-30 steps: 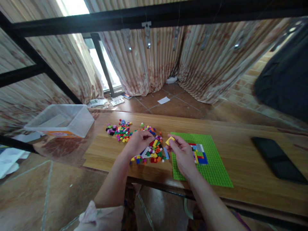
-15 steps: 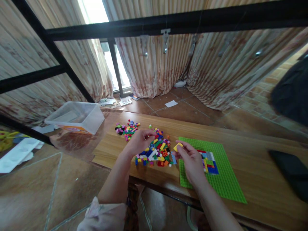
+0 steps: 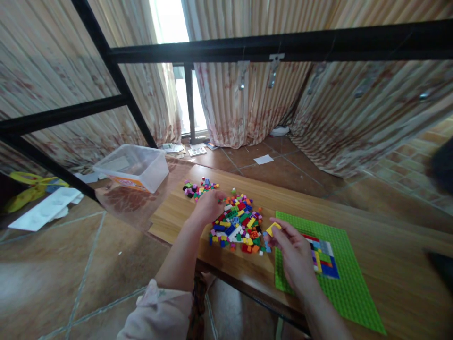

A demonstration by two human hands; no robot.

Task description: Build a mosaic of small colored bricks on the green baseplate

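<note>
My right hand pinches a yellow toy brick between thumb and fingers, held above the left edge of a green baseplate. On that plate, partly hidden behind this hand, lies a flat patch of joined bricks in blue, red, yellow, white and green. My left hand is over the upper left of a loose heap of colourful bricks. Its fingers are curled together and point down among the bricks; anything between them is hidden. Light blue bricks lie just below the yellow brick.
A smaller brick cluster lies beyond my left hand on the wooden table. A clear plastic bin stands at the left. A dark flat object is at the right edge. Black metal bars cross in front of the curtains.
The view has shifted left, so everything appears further right. My left hand's fingers have dropped and closed in at the heap. My right hand still holds the yellow brick.
</note>
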